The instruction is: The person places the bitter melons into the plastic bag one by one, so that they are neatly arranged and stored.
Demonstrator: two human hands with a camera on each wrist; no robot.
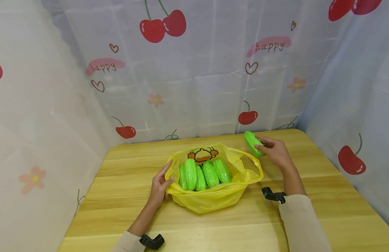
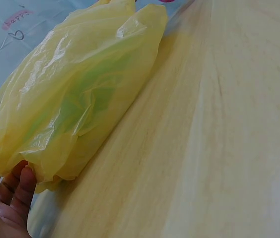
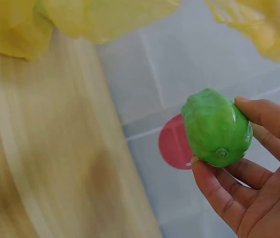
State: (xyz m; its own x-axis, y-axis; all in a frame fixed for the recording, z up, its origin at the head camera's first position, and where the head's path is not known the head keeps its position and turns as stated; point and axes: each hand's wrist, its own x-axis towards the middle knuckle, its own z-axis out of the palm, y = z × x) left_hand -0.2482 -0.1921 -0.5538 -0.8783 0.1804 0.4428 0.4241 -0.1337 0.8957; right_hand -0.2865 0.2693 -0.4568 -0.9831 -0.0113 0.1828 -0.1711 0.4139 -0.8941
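Observation:
A yellow plastic bag (image 1: 210, 203) sits on the table with its mouth spread open. Inside it lie several glossy, bright green, oblong toy vegetables (image 1: 210, 174). My left hand (image 1: 158, 188) grips the bag's left rim, thumb and fingers on either side of the plastic, as the left wrist view shows at close range. To the right of the bag, my right hand (image 1: 276, 152) holds one more green toy vegetable (image 3: 217, 128) between thumb and fingers, raised off the table. Its bumpy skin and small round end nub show in the right wrist view.
The wooden table (image 1: 128, 178) reaches back to a white curtain (image 1: 200, 87) printed with cherries, hearts and flowers. The bag's right handle loop (image 1: 256, 168) stands up close below my right hand. Curtains also hang at both sides.

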